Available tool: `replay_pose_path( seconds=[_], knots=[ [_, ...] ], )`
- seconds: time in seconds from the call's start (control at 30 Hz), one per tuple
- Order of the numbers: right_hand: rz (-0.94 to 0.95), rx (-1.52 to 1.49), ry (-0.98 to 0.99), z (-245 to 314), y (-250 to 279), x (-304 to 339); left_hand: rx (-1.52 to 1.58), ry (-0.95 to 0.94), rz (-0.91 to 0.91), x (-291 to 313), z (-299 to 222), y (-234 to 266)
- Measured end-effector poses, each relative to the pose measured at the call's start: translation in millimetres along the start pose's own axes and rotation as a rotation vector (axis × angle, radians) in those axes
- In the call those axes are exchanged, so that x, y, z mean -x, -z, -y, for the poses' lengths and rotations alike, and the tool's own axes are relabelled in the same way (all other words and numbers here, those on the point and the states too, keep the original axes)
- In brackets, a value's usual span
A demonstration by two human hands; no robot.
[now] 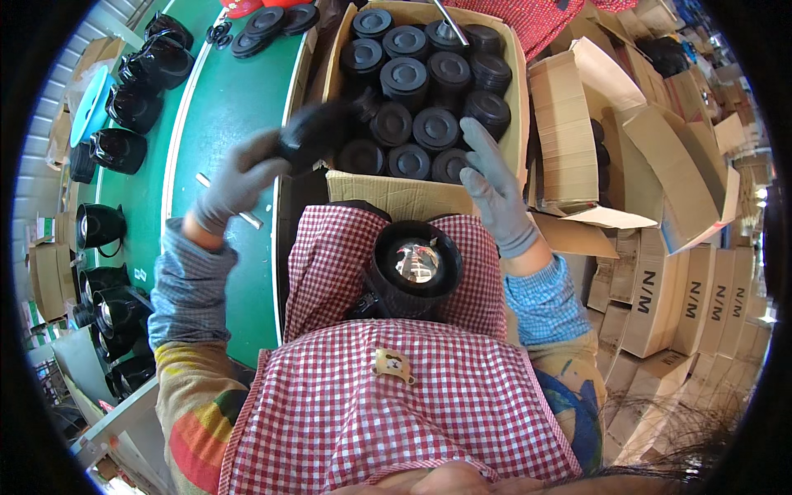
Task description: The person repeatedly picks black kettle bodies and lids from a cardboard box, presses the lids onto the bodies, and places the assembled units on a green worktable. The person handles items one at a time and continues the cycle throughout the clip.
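Note:
My left hand (pixel 239 181), in a grey glove, is closed on a black round part (pixel 318 132), smeared by motion, at the box's left edge. A thin metal rod (pixel 250 220) shows on both sides of that hand; whether it is held or lies on the table I cannot tell. My right hand (pixel 499 194), also gloved, has its fingers stretched out and holds nothing, near the box's front right corner. Between my knees sits a black pot-like housing (pixel 417 285) with a shiny metal inside. Stacks of black round discs (pixel 404 76) fill the open cardboard box (pixel 363 190).
On the left stands a green table (pixel 223 107) with black shiny jug-like housings (pixel 132 107) along its far side and loose black discs (pixel 260 33). Another metal rod (pixel 450 22) sticks out over the box. Open cartons (pixel 569 124) and stacked cardboard (pixel 660 289) stand on the right.

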State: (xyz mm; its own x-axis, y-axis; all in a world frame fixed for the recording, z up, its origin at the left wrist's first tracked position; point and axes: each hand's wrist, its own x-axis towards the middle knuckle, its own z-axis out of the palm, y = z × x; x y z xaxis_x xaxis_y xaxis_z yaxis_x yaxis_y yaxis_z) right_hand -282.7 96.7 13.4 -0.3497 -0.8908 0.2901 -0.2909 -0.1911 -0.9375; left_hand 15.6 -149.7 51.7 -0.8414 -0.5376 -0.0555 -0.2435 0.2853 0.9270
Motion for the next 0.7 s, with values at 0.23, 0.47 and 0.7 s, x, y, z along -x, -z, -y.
replay_pose_path(
  seconds=[0.23, 0.47, 0.7],
  knots=[
    [0.18, -0.417, -0.17, 3, -8, 29, 0.524, -0.083, 0.345, -9, -32, -122],
    [0.144, -0.452, -0.109, -17, -14, 79, 0.513, -0.293, 0.304, -1, 14, -162],
    [0.192, -0.308, 0.09, -16, -19, 84, 0.357, -0.466, 0.207, 4, 19, -176]
  ],
)
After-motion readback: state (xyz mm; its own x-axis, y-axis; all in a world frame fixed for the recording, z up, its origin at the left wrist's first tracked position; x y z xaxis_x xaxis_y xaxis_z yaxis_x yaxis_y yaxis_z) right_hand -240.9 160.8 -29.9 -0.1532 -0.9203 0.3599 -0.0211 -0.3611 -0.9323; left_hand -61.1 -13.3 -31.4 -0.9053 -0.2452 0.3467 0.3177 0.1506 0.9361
